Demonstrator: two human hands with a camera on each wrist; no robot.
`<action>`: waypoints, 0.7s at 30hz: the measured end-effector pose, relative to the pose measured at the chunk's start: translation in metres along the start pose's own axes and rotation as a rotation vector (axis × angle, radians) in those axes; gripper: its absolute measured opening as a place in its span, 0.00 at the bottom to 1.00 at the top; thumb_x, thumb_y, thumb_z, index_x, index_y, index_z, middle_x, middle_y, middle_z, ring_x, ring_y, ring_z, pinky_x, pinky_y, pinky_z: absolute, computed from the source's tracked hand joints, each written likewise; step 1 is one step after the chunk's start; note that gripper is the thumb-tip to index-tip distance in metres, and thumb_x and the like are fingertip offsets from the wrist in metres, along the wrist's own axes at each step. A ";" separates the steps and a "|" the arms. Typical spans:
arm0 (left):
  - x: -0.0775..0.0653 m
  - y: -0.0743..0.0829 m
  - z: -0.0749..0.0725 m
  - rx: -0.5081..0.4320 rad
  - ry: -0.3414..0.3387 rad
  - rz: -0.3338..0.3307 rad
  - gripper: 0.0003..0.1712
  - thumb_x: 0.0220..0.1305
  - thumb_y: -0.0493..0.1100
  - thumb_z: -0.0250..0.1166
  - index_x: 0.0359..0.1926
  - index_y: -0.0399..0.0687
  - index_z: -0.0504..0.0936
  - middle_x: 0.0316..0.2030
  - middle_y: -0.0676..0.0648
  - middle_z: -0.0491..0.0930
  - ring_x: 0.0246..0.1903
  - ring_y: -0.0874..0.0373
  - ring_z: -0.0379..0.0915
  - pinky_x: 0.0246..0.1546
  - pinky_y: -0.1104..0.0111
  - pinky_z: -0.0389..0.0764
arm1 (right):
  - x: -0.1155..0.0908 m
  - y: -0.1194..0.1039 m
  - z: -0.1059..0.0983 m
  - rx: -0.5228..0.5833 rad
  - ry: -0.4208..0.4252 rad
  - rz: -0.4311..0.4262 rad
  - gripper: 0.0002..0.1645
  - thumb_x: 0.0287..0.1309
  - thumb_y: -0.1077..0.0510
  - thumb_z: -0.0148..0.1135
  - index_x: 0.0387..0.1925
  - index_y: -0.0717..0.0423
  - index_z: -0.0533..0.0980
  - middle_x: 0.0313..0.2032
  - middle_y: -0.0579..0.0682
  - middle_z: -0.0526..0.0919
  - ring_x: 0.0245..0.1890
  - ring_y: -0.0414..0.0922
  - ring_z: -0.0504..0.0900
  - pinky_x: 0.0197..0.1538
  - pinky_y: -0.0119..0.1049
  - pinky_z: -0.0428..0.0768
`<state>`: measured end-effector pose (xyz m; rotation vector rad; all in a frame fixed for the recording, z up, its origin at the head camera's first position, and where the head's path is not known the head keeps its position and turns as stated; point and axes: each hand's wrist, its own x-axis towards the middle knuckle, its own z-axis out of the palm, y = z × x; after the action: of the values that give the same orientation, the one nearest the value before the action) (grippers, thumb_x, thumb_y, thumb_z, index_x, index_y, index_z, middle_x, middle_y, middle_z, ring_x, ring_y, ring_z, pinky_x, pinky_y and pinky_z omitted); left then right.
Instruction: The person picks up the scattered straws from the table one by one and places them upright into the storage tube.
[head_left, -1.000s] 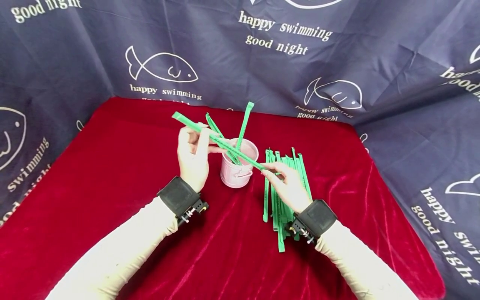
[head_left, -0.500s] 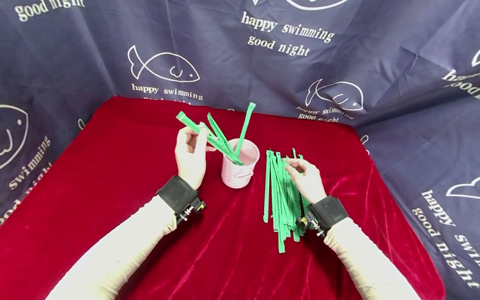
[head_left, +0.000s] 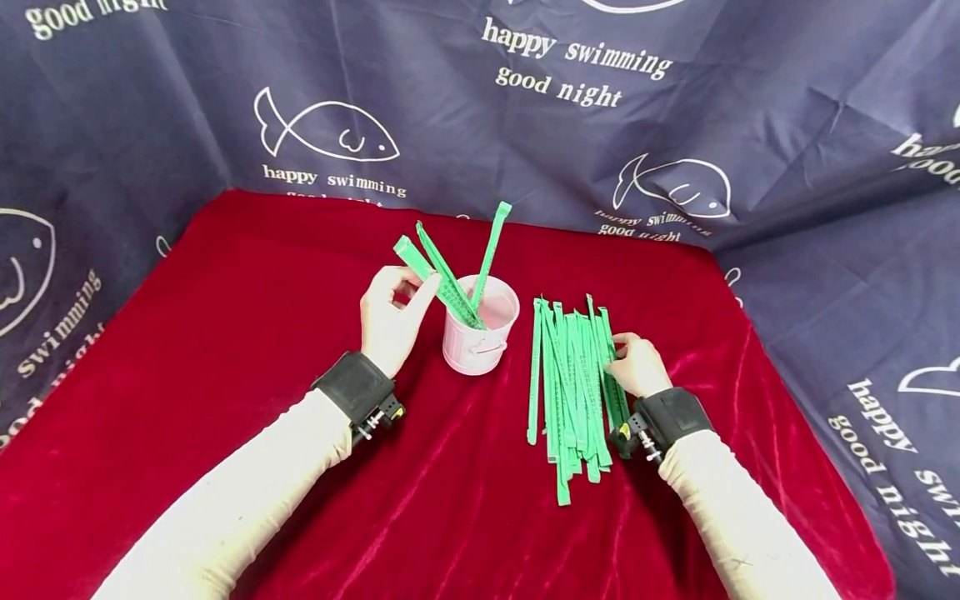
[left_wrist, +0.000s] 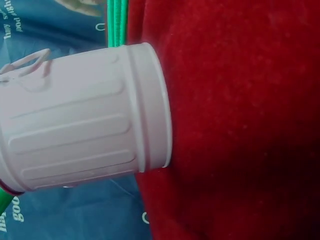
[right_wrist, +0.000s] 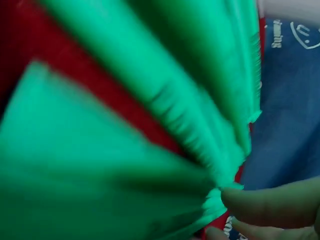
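Note:
My left hand [head_left: 393,321] pinches a green wrapped straw [head_left: 416,257] that slants down into a small pink bucket [head_left: 472,350]. Other green straws [head_left: 491,250] lean out over the bucket's rim. The bucket's ribbed side [left_wrist: 75,115] fills much of the left wrist view, where the left fingers do not show. Right of the bucket lies a pile of green wrapped straws [head_left: 573,392]. At the pile's right edge my right hand [head_left: 640,367] grips the end of a straw [right_wrist: 100,170], thumb [right_wrist: 270,202] against it in the right wrist view.
A dark red velvet cloth [head_left: 225,350] covers the table. Blue curtain fabric [head_left: 450,117] with white fish and lettering hangs behind and along the sides. Each wrist wears a black strap with a small camera.
The right hand has let go of the left hand's straw and moved right to the pile's far edge. The left hand has brought that straw lower and nearer the bucket, its lower end now inside.

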<state>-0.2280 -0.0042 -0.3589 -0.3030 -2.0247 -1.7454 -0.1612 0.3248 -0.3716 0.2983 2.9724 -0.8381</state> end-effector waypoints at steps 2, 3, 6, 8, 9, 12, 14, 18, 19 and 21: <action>-0.001 -0.002 0.000 0.006 -0.024 -0.008 0.11 0.61 0.40 0.70 0.36 0.35 0.81 0.33 0.38 0.79 0.29 0.67 0.70 0.26 0.79 0.71 | 0.000 0.004 0.001 -0.018 -0.024 0.022 0.32 0.54 0.67 0.60 0.60 0.76 0.67 0.45 0.74 0.79 0.45 0.66 0.79 0.47 0.52 0.80; -0.002 -0.003 0.000 0.011 -0.036 -0.015 0.11 0.61 0.40 0.71 0.37 0.36 0.80 0.33 0.39 0.79 0.29 0.66 0.70 0.26 0.79 0.71 | 0.000 0.006 0.001 -0.027 -0.029 0.032 0.32 0.54 0.66 0.61 0.60 0.76 0.67 0.44 0.73 0.80 0.44 0.65 0.80 0.46 0.51 0.81; -0.004 -0.005 0.002 0.014 -0.062 -0.041 0.11 0.60 0.40 0.71 0.37 0.36 0.80 0.33 0.39 0.80 0.29 0.66 0.71 0.26 0.79 0.71 | 0.001 0.008 0.002 -0.033 -0.049 0.055 0.32 0.55 0.66 0.61 0.60 0.76 0.68 0.43 0.71 0.82 0.41 0.63 0.83 0.44 0.48 0.82; -0.005 -0.005 0.002 0.011 -0.075 -0.057 0.12 0.60 0.40 0.71 0.37 0.37 0.80 0.34 0.40 0.80 0.29 0.67 0.72 0.25 0.80 0.72 | 0.002 0.007 0.001 -0.026 -0.064 0.065 0.31 0.55 0.65 0.61 0.60 0.77 0.68 0.43 0.71 0.82 0.38 0.61 0.84 0.40 0.45 0.84; -0.005 -0.005 0.002 0.003 -0.083 -0.067 0.12 0.60 0.40 0.71 0.39 0.36 0.79 0.34 0.40 0.80 0.29 0.68 0.72 0.24 0.81 0.74 | 0.002 0.006 0.001 -0.016 -0.072 0.072 0.31 0.55 0.65 0.61 0.60 0.77 0.68 0.43 0.71 0.82 0.37 0.60 0.84 0.37 0.43 0.85; -0.006 -0.004 0.003 -0.036 -0.113 -0.092 0.17 0.61 0.39 0.71 0.44 0.36 0.74 0.36 0.39 0.79 0.29 0.68 0.74 0.23 0.73 0.82 | 0.002 0.005 0.000 0.001 -0.068 0.077 0.29 0.56 0.64 0.62 0.58 0.76 0.70 0.43 0.71 0.82 0.36 0.59 0.84 0.34 0.40 0.85; -0.006 -0.004 0.003 -0.069 -0.132 -0.109 0.19 0.61 0.38 0.71 0.46 0.36 0.70 0.35 0.39 0.78 0.27 0.68 0.75 0.21 0.69 0.84 | 0.001 0.005 -0.001 0.011 -0.051 0.072 0.28 0.58 0.62 0.63 0.57 0.75 0.72 0.43 0.71 0.82 0.36 0.59 0.84 0.34 0.40 0.85; -0.007 -0.005 0.004 -0.119 -0.157 -0.136 0.18 0.60 0.37 0.71 0.40 0.37 0.69 0.31 0.37 0.79 0.22 0.65 0.79 0.18 0.71 0.83 | 0.001 0.005 -0.001 0.051 0.025 0.058 0.24 0.62 0.60 0.62 0.55 0.72 0.75 0.45 0.70 0.82 0.42 0.61 0.83 0.38 0.42 0.82; -0.008 -0.005 0.004 -0.131 -0.165 -0.145 0.17 0.60 0.37 0.71 0.38 0.37 0.70 0.30 0.36 0.80 0.21 0.63 0.80 0.18 0.71 0.83 | 0.000 0.004 -0.001 0.068 0.047 0.058 0.23 0.63 0.59 0.62 0.55 0.71 0.75 0.46 0.69 0.82 0.43 0.61 0.82 0.39 0.41 0.80; -0.010 -0.004 0.004 -0.143 -0.187 -0.158 0.15 0.60 0.37 0.71 0.35 0.36 0.71 0.29 0.34 0.81 0.19 0.60 0.80 0.18 0.70 0.84 | 0.000 0.001 -0.001 0.110 0.099 0.056 0.22 0.63 0.59 0.61 0.55 0.68 0.76 0.46 0.68 0.83 0.45 0.60 0.81 0.40 0.38 0.78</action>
<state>-0.2221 -0.0001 -0.3675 -0.3729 -2.1055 -2.0324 -0.1612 0.3263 -0.3709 0.4374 2.9971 -1.0114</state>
